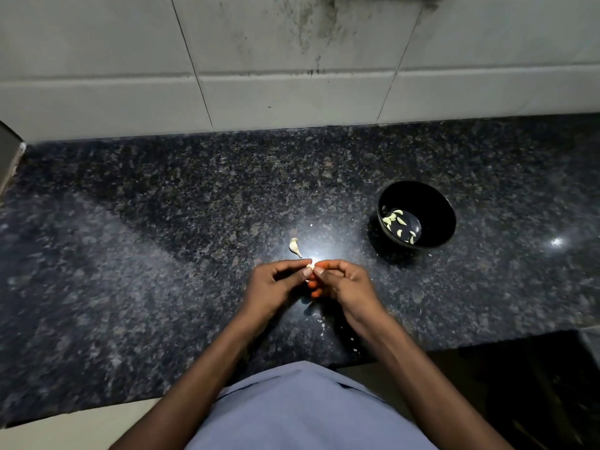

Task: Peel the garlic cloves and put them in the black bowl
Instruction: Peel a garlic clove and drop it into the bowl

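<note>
Head view shows two hands meeting above the dark speckled counter (162, 238). The left hand (276, 284) and the right hand (341, 284) both pinch one small garlic clove (310, 265) between their fingertips; it is pale and mostly hidden. One unpeeled clove (294, 246), white with a thin tail, lies on the counter just beyond the hands. The black bowl (431, 206), to the right, holds about seven peeled, yellowish cloves (391, 219).
</note>
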